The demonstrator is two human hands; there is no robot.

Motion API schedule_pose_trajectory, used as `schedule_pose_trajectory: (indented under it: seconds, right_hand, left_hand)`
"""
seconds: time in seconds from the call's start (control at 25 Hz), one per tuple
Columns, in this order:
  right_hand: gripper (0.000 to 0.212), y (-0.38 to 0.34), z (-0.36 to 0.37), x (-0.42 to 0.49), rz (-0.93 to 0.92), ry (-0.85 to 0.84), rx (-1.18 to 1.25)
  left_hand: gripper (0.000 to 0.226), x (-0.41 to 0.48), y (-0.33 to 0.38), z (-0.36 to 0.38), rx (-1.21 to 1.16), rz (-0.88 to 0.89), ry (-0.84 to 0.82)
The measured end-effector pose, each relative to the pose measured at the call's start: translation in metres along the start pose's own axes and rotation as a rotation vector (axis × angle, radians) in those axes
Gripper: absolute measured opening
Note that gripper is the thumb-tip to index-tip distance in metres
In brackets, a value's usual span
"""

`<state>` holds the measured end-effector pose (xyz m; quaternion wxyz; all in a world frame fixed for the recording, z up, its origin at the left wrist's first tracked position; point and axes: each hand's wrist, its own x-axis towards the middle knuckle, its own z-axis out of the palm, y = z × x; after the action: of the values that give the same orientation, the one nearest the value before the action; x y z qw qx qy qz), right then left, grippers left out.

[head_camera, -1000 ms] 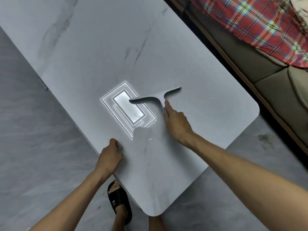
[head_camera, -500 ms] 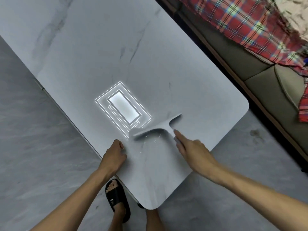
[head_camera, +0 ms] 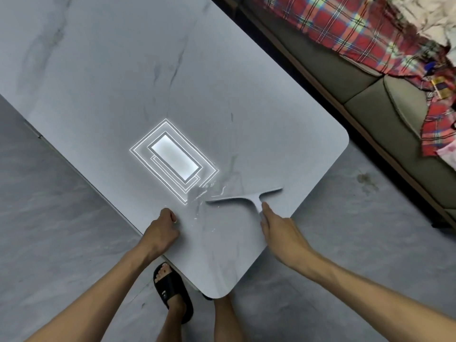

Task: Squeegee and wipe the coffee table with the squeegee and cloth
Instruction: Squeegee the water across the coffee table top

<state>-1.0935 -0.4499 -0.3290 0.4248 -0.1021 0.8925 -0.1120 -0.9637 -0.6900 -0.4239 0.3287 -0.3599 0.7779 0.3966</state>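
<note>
A grey-white marble coffee table (head_camera: pixel 153 77) fills the view, one rounded corner pointing at me. My right hand (head_camera: pixel 281 230) grips the handle of a pale grey squeegee (head_camera: pixel 244 197), forefinger stretched along the handle; its blade lies flat on the top near the table's right edge. Thin streaks and drops of water (head_camera: pixel 212 191) glint just left of the blade. My left hand (head_camera: pixel 161 229) is a closed fist resting on the table's left edge, with nothing visible in it. No cloth is in view.
A ceiling light reflects as a bright rectangle (head_camera: pixel 174 160) on the tabletop. A brown sofa (head_camera: pixel 385 99) with a red plaid blanket (head_camera: pixel 345 23) runs along the right. My foot in a black slipper (head_camera: pixel 170 287) stands on the grey floor below the corner.
My right hand has drawn the squeegee toward me across the top, from beside the light's reflection to near the close corner, leaving water streaks. The left fist stayed on the edge.
</note>
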Motion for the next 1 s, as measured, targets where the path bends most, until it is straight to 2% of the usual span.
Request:
schedule_pose_trajectory:
  seconds: [0.12,0.2,0.28,0.36,0.48,0.56,0.64,0.76,0.84,1.0]
  right_hand:
    - [0.049,0.01,-0.025,0.014,0.065,0.144,0.094]
    - [0.049,0.013,-0.044,0.036,0.198,0.244,0.229]
    - [0.054,0.004,-0.044,0.047,0.342,0.258,0.387]
    - [0.056,-0.018,-0.021,0.038,0.401,0.188,0.452]
    - [0.045,-0.052,0.005,0.017,0.312,0.099,0.497]
    - [0.036,-0.068,-0.008,0.037,0.23,0.19,0.504]
    - [0.038,-0.082,-0.042,0.079,0.186,0.333,0.505]
    - [0.041,-0.104,-0.079,0.137,0.175,0.364,0.535]
    - [0.036,-0.114,-0.077,0.153,0.172,0.314,0.44]
    - [0.048,-0.11,-0.026,0.13,0.078,0.25,0.137]
  left_hand:
    - [0.019,-0.003,-0.005,-0.006,0.015,0.009,0.026]
    - [0.019,-0.005,-0.007,-0.011,0.027,0.028,0.055]
    - [0.018,-0.007,-0.007,-0.017,0.015,0.046,0.074]
    - [0.018,-0.009,-0.009,-0.025,0.0,0.055,0.085]
    - [0.017,-0.009,-0.012,-0.037,-0.042,0.075,0.099]
    - [0.018,-0.009,-0.015,-0.046,-0.072,0.084,0.116]
    - [0.018,-0.008,-0.017,-0.054,-0.094,0.092,0.132]
    - [0.015,-0.01,-0.03,-0.065,-0.139,0.096,0.125]
    - [0.013,-0.012,-0.039,-0.072,-0.16,0.099,0.115]
    - [0.011,-0.017,-0.051,-0.082,-0.214,0.091,0.118]
